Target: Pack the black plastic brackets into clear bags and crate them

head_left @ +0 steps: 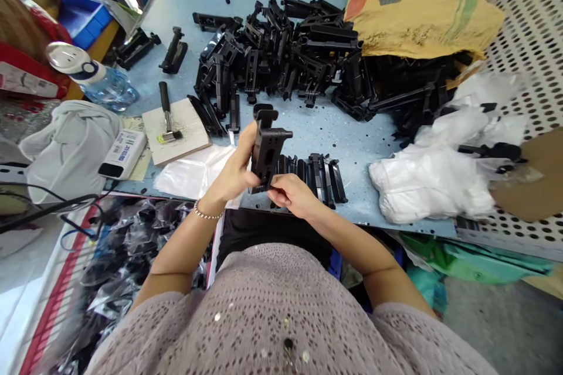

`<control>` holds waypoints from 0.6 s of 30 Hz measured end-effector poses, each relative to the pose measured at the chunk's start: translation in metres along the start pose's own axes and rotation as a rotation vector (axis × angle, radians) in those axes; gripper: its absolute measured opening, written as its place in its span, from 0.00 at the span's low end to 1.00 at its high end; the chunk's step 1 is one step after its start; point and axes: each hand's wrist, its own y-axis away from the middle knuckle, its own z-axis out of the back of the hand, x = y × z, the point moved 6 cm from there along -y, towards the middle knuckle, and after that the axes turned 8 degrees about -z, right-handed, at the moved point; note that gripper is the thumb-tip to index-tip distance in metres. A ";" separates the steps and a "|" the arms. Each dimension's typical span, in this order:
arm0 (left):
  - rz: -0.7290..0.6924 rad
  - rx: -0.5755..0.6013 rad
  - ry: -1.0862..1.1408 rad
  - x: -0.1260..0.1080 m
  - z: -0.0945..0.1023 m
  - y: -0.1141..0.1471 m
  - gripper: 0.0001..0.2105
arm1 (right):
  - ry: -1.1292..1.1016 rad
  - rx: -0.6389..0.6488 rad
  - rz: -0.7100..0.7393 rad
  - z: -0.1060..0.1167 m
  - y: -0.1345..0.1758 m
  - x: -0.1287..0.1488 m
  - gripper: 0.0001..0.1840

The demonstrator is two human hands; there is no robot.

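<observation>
A black plastic bracket (266,149), with slots and a curved clip at its top, is held upright in front of my body. My left hand (237,167) is closed around its left side, the thumb near the lower end. Close to that lower end, my right hand (292,192) has its fingers pinched together. What lies between those fingertips is hidden. Behind my right hand stands a row of similar black brackets (328,179) near the table's front edge. Farther back lies a large heap of black brackets (272,50).
A yellow sack (422,0) spills black parts at the right. White plastic bags (431,181) lie in front of it. A hammer (166,108) rests on a board (191,129) at the left, near a white box (123,153) and a water bottle (103,82). The blue table (303,120) carries black scraps.
</observation>
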 end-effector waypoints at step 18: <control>0.448 0.022 -0.230 0.100 -0.067 0.087 0.36 | 1.230 -0.503 0.220 0.126 0.025 0.063 0.24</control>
